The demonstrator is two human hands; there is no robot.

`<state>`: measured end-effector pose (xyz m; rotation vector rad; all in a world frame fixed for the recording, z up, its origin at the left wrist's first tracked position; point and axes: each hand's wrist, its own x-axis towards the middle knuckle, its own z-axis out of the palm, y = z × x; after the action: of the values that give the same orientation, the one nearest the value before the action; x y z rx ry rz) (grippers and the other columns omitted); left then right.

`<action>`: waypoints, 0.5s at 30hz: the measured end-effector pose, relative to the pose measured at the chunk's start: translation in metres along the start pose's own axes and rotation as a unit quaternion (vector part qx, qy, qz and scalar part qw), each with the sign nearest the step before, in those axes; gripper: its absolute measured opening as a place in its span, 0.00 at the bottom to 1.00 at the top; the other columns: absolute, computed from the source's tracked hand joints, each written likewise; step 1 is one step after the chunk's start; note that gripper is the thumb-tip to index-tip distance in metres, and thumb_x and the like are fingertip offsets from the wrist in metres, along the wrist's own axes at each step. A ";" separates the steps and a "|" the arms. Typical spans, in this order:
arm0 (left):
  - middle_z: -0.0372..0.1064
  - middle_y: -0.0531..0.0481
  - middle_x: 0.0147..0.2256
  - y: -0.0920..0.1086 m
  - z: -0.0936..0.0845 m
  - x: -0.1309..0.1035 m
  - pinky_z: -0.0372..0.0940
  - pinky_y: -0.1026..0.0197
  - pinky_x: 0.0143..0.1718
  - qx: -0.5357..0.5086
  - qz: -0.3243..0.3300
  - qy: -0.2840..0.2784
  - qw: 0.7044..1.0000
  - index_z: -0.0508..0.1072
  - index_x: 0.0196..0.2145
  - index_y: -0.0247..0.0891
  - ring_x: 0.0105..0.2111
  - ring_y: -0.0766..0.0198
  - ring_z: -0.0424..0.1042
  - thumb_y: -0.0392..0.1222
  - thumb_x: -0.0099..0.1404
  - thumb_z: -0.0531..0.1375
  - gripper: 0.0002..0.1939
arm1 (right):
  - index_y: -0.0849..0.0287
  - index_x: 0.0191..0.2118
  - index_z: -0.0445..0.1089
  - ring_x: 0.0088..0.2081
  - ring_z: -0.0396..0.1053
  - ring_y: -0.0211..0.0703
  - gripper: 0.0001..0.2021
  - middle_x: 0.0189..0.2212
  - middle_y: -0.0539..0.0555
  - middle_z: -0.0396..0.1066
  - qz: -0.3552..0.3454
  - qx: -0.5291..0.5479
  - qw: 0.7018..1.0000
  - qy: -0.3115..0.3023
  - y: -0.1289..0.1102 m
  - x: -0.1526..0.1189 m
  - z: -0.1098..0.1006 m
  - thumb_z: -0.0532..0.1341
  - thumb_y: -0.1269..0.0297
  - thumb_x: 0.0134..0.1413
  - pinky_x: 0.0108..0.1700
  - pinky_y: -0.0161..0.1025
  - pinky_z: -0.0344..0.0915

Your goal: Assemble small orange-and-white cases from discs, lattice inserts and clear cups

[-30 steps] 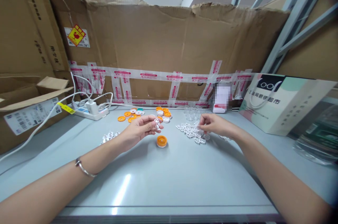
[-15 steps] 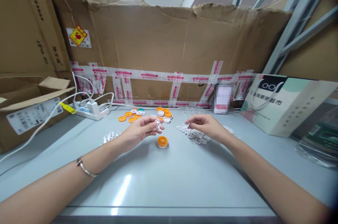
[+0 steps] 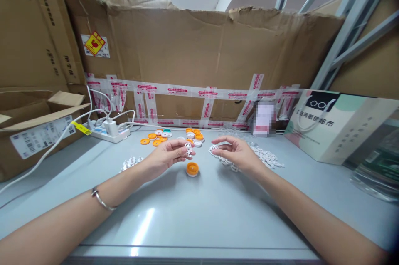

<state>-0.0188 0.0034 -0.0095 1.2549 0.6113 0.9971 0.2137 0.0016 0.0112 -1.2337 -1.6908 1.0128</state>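
My left hand (image 3: pixel 166 157) pinches a small white openwork plastic part (image 3: pixel 188 149) between thumb and fingers, above the middle of the table. Just below it, an orange round cap with a white base (image 3: pixel 192 169) stands on the tabletop. To the right, my right hand (image 3: pixel 235 152) grips another white openwork piece (image 3: pixel 213 149) at its fingertips. Under and behind that hand spreads a pile of similar white parts (image 3: pixel 266 157), partly covered by the hand. A smaller cluster of white pieces (image 3: pixel 129 163) lies left of my left forearm.
Orange, white and green round caps (image 3: pixel 152 136) lie at the back. A power strip (image 3: pixel 112 134) with white cables sits left, beside an open cardboard box (image 3: pixel 40 132). At right are a paper bag (image 3: pixel 330 123) and a clear bottle (image 3: pixel 377 165). Cardboard (image 3: pixel 187 48) walls the back.
My right hand has moved slightly left off the pile, with a white piece now showing at its fingertips. More of the pile shows to its right. My left hand keeps its part.
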 end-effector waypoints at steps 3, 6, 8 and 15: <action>0.73 0.49 0.35 0.000 0.000 0.000 0.61 0.63 0.41 -0.009 0.001 -0.009 1.000 0.73 0.36 0.36 0.36 0.67 0.70 0.38 0.55 0.64 0.09 | 0.58 0.35 0.71 0.32 0.68 0.36 0.14 0.30 0.51 0.72 -0.030 0.061 0.997 -0.025 -0.010 -0.006 0.007 0.66 0.58 0.40 0.34 0.35 0.64; 0.72 0.49 0.33 0.001 0.001 -0.001 0.61 0.65 0.40 -0.026 -0.003 -0.024 0.999 0.74 0.36 0.35 0.34 0.68 0.70 0.39 0.56 0.63 0.09 | 0.56 0.32 0.73 0.37 0.68 0.36 0.10 0.37 0.50 0.70 -0.080 0.122 0.987 -0.064 -0.021 -0.008 0.014 0.67 0.62 0.40 0.42 0.37 0.65; 0.72 0.49 0.31 0.002 0.003 -0.002 0.62 0.66 0.39 -0.040 -0.005 -0.034 0.999 0.75 0.35 0.34 0.32 0.70 0.69 0.39 0.56 0.64 0.09 | 0.54 0.32 0.74 0.39 0.68 0.36 0.08 0.40 0.50 0.68 -0.106 0.145 0.980 -0.080 -0.028 -0.007 0.019 0.67 0.63 0.40 0.45 0.38 0.65; 0.72 0.50 0.31 0.002 0.008 -0.003 0.62 0.65 0.39 -0.068 -0.021 -0.030 0.997 0.75 0.35 0.34 0.32 0.70 0.69 0.40 0.53 0.66 0.11 | 0.53 0.32 0.76 0.36 0.69 0.36 0.08 0.34 0.50 0.67 -0.134 0.131 0.977 -0.103 -0.038 -0.004 0.032 0.66 0.66 0.41 0.44 0.40 0.68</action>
<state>-0.0141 -0.0025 -0.0061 1.1435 0.5127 0.9467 0.1724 -0.0150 0.0336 -0.7309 -1.7558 1.1813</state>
